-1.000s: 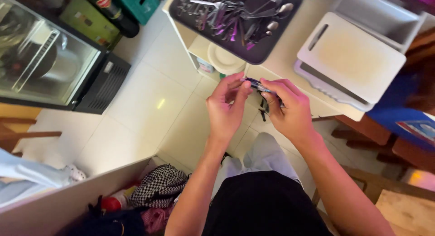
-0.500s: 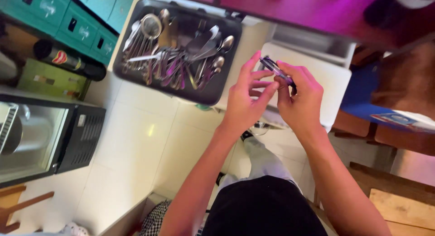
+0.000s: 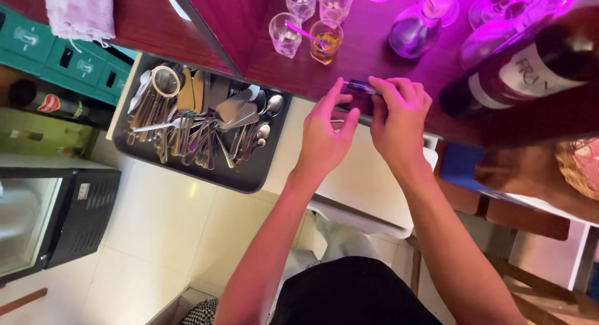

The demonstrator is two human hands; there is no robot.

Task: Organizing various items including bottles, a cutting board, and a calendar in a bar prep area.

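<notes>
Head-camera view, looking down: two bare hands meet at the near edge of a dark red counter (image 3: 206,25), sharing one small dark tool (image 3: 360,86) between them. The left hand (image 3: 327,135) pinches the tool's near end with thumb and forefinger, the other fingers spread; the right hand (image 3: 399,116) curls over its far end, fingers closed on it. Both hands are together, gripping the tool just above the counter's edge — what kind of tool it is cannot be made out under the pink light, though it looks slim and partly metallic.

Beyond the hands, on the counter, stand several glasses: one clear glass (image 3: 284,33) with a pink straw, and just beside it a glass of amber drink (image 3: 326,41). A dark wine bottle (image 3: 524,63) lies tilted across the upper right, near the right hand. A white cloth (image 3: 80,13) sits at the counter's far left.

Left of the hands, well below counter level, a black tray (image 3: 249,178) holds a heap of steel cutlery (image 3: 199,116) — spoons, servers and a round strainer. A white bin (image 3: 368,188) sits beneath the forearms. At far left a black-framed glass cabinet (image 3: 75,219) stands on the pale tiled floor (image 3: 168,231), with green crates (image 3: 56,63) above it.
</notes>
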